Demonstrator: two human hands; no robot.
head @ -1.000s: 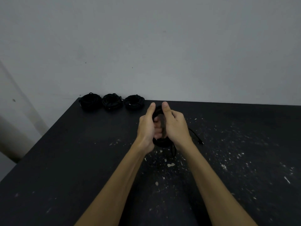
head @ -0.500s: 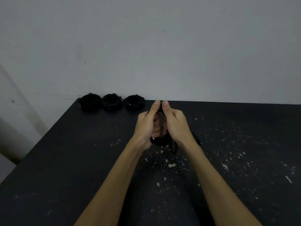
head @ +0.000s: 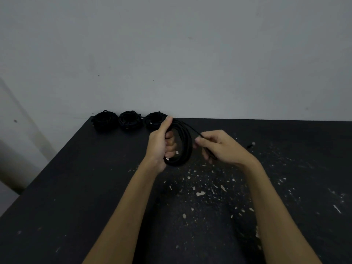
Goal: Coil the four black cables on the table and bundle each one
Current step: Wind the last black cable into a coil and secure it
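The left hand [head: 160,147] grips the coil [head: 182,145] upright above the table [head: 76,187], so the loops stay together, while the right hand [head: 222,147] pinches the loose tail [head: 192,129] beside it, probably to wrap it around the coil as a binding. Three finished bundles [head: 129,121] lie in a row at the far edge; no container is visible.

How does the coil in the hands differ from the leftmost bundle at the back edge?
The held coil is upright in the left hand; the leftmost bundle lies flat on the table. The held coil trails a loose end pinched by the right hand; the bundle looks closed. Both are black.
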